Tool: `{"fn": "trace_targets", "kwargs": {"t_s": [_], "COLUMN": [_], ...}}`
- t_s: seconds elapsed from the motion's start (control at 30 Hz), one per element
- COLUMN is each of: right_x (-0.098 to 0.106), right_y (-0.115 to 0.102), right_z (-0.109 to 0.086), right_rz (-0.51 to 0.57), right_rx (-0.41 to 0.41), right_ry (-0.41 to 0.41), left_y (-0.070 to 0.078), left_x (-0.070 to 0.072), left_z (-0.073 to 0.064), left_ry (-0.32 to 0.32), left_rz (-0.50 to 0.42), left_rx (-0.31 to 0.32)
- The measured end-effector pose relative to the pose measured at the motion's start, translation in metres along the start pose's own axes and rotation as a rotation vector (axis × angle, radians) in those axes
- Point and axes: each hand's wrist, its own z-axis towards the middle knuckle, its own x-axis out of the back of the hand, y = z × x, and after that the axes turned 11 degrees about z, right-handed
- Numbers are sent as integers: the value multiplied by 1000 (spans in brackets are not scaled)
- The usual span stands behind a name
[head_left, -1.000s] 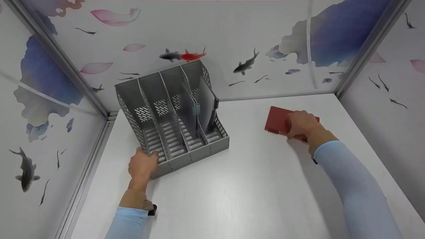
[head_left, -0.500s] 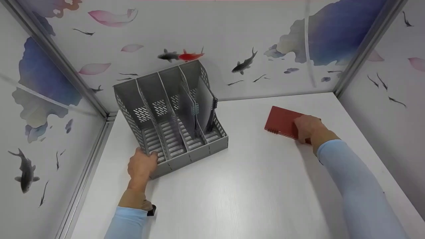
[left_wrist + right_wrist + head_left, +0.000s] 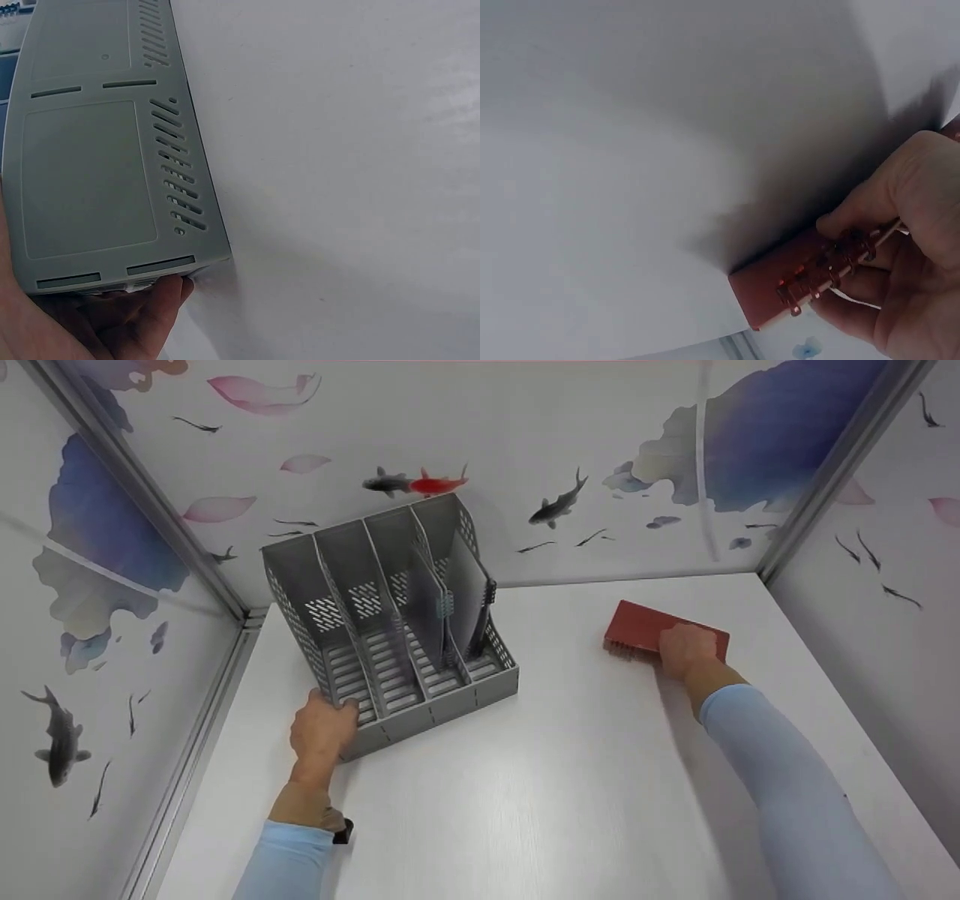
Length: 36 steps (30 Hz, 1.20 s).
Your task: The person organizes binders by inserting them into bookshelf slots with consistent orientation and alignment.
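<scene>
A grey desktop file rack (image 3: 409, 725) with several slots stands at an angle on the left of the table. My left hand (image 3: 321, 727) grips its near left corner, thumb over the rim; in the left wrist view the fingers curl against the end of the rack (image 3: 86, 184). On the right, my right hand (image 3: 688, 651) pinches a red spiral notebook (image 3: 636, 624) by its wire-bound edge. The right wrist view has the thumb on one cover of the notebook (image 3: 761, 292) and the fingers on the other. The notebook is tilted, its bound edge facing me, with shadow beneath.
Two spiral notebooks stand in the rack's right-hand slots: a grey one (image 3: 463, 589) at the far right and one with a teal binding (image 3: 426, 604) beside it. The white table (image 3: 510, 795) is bounded by printed walls (image 3: 510, 420) at the back and both sides.
My right hand slid right along the red notebook, then closed on its bound edge and tipped that edge up. The left hand and the rack have stayed put.
</scene>
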Motion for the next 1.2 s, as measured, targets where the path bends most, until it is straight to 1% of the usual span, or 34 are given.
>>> {"fn": "trace_targets", "kwargs": {"t_s": [0.1, 0.17, 0.3, 0.4, 0.53, 0.67, 0.8, 0.9, 1.03, 1.2], "right_x": [-3, -6, -5, 2, 12, 18, 22, 26, 33, 44], "right_y": [-3, -2, 2, 5, 8, 9, 10, 10, 7, -2], "right_z": [2, 4, 9, 11, 9, 4, -1, -5, -11, -14], "right_rz": [-18, -28, -109, -157, -148, -144, -157, -130, -27, 49], "right_rx": [-10, 7, 81, 138, 181, 189, 198, 212, 204, 172], "right_ry": [20, 17, 0, 5, 16, 32, 65, 60, 40, 78], "left_y": [0, 0, 1, 1, 1, 0, -1, -1, -2, -1], "left_x": [0, 0, 0, 2, 3, 0, -2, -3, -2, 0], "left_z": [0, 0, 1, 0, 0, -1, 0, 0, -1, 0], "left_ry": [0, 1, 3, 4, 7, 14, 16, 12, 8, 17], "left_rz": [-4, -3, -5, -5, -7, -12, -14, -12, -9, -13], "left_rx": [0, -3, -6, -9, -15, -17, -13, -12, -16, -20]}}
